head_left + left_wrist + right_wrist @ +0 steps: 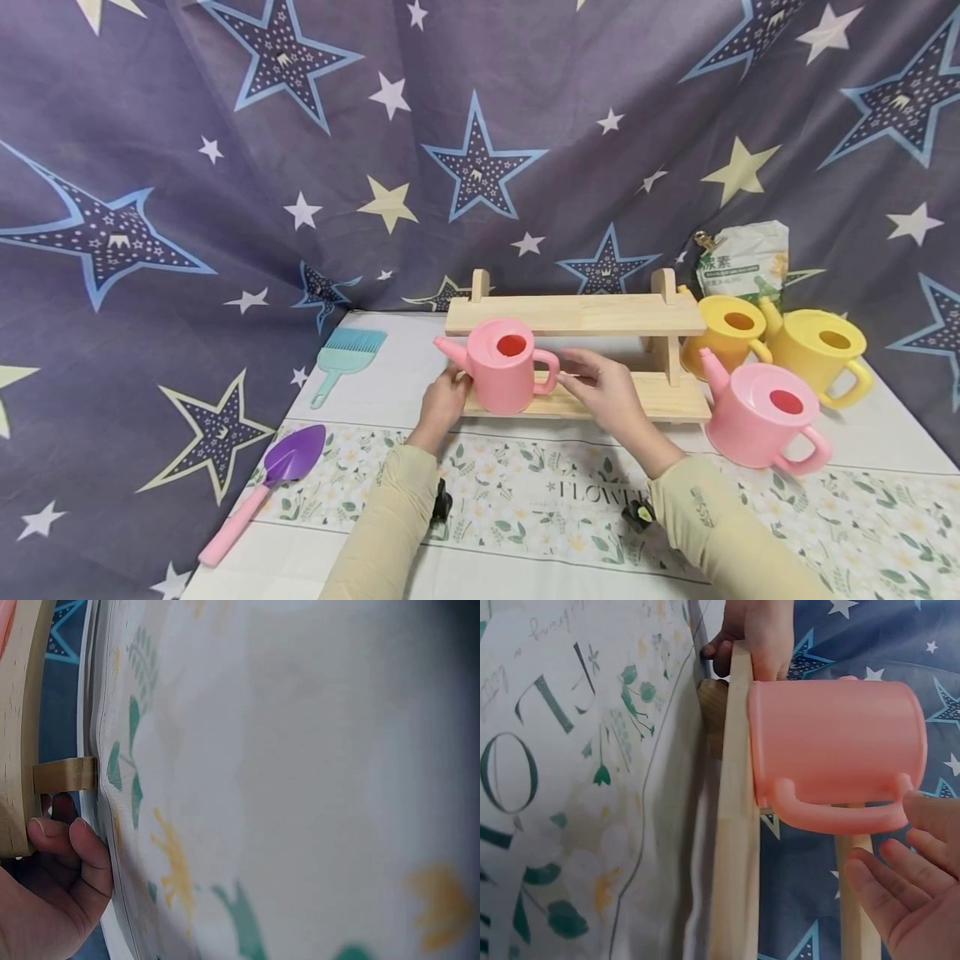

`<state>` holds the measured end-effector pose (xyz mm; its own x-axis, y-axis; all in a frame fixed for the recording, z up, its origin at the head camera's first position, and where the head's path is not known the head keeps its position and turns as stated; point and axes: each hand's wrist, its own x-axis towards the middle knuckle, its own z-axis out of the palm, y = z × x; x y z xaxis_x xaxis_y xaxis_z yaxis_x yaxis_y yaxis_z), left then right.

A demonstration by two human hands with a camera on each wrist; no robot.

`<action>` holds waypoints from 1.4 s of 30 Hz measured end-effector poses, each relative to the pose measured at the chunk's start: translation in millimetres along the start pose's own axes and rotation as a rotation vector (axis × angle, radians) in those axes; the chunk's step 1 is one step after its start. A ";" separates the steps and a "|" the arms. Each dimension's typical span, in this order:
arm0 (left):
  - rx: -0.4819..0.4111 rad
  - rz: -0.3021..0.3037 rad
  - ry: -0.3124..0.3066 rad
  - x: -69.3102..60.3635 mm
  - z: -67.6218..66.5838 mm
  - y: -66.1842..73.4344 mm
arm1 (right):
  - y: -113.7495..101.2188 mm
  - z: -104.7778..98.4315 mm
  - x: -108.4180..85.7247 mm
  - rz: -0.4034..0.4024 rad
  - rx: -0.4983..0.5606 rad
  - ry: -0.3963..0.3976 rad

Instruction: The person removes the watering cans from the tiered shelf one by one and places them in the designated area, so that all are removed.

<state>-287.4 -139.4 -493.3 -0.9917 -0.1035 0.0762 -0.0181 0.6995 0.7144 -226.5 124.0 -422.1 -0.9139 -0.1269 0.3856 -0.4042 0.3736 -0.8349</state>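
Observation:
A pink watering can point(501, 367) stands upright on the lower board of a two-tier wooden shelf point(573, 315), spout to the left and handle to the right. At the left end of that lower board, my left hand point(444, 402) grips the wood, its curled fingers point(91, 855) showing under the board. My right hand point(602, 390) is beside the can's handle point(840, 817), with fingers loosely spread and not wrapped around it. One fingertip is at the handle's upper end; whether it touches, I cannot tell.
To the right stand another pink watering can point(765, 415), two yellow watering cans point(723, 327) and a clipped white bag point(746, 260). On the left lie a teal brush point(348, 354) and a purple trowel with pink handle point(292, 457). A star-patterned curtain point(480, 75) hangs behind.

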 end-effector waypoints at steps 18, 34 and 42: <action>-0.002 -0.012 -0.013 -1.4 1.0 0.4 | 6.3 17.2 0.6 0.026 -0.146 0.021; -0.009 0.011 -0.032 -3.1 -2.3 1.7 | 5.5 2.8 -15.8 -0.056 -0.105 0.107; -0.014 0.006 -0.036 -3.9 -2.4 0.8 | -5.3 -10.1 -26.7 -0.068 -0.115 0.135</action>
<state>-283.2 -140.1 -491.3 -0.9957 -0.0735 0.0555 -0.0106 0.6899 0.7238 -199.5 134.7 -424.0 -0.8682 -0.0338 0.4950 -0.4504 0.4722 -0.7577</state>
